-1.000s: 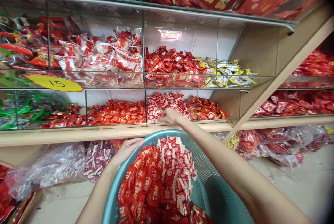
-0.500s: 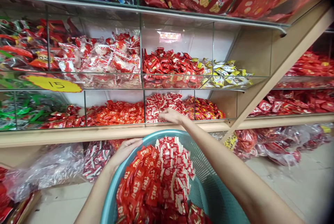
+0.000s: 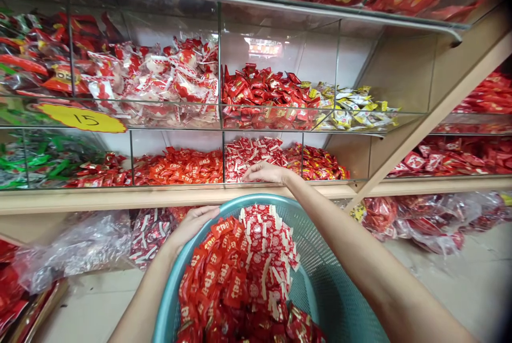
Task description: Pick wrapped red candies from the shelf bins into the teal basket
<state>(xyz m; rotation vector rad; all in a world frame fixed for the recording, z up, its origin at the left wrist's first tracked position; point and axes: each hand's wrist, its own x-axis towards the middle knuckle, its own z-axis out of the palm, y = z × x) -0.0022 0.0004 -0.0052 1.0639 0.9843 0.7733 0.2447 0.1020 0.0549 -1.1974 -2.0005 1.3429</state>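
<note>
My left hand (image 3: 192, 225) grips the rim of a teal plastic basket (image 3: 320, 279), which is held below a shelf. The basket holds a heap of small red sweets (image 3: 216, 279) and red-and-white sweets (image 3: 266, 249). My right hand (image 3: 266, 172) reaches over the glass front of the lower shelf's middle compartment. It lies palm down, fingers stretched out, on the red-and-white sweets (image 3: 250, 151) there. Nothing shows inside that hand.
Glass-fronted compartments hold orange-red sweets (image 3: 180, 166), red packets (image 3: 264, 95), yellow-white packets (image 3: 352, 108) and green ones (image 3: 36, 161). A yellow tag marked 15 (image 3: 82, 118) sticks on the glass. Clear bags (image 3: 76, 252) of sweets lie under the wooden shelf edge (image 3: 120, 199).
My right hand has flattened out on the red-and-white sweets in the compartment. The view has tipped down slightly. The left hand stays on the basket rim.
</note>
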